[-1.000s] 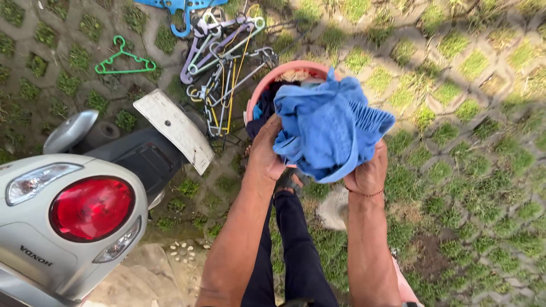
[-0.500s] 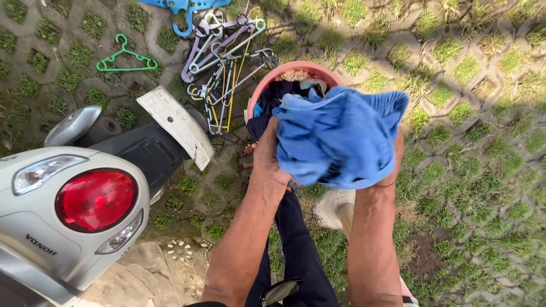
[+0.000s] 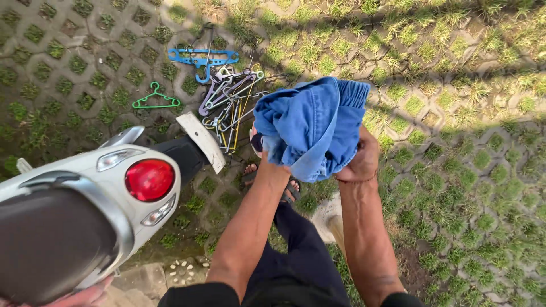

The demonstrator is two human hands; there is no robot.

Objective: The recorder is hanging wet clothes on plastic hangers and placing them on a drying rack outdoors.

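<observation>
- Two hands hold one bunched blue garment (image 3: 310,128) up in front of the body, well above the ground; the cloth hides whatever sits directly below it.
- Right hand (image 3: 357,162) is clenched around the garment's lower right fold, thumb side visible. Left hand (image 3: 272,165) is mostly buried under the cloth; its grip looks closed, but its fingers cannot be seen.
- Risk: loose folds hang below both hands; a slack grip could let the damp-looking bundle slide onto the grass pavers (image 3: 455,170) and pick up dirt.
- Risk: just beyond the left hand lies a tangle of hangers (image 3: 230,102); a trailing hem could snag a hook.
- Risk: the scooter's rear (image 3: 131,182), close to the left forearm, could catch an elbow or the swinging cloth.
- Sandalled foot (image 3: 284,187) stands under the hands; footing on the uneven pavers looks unsure.
</observation>
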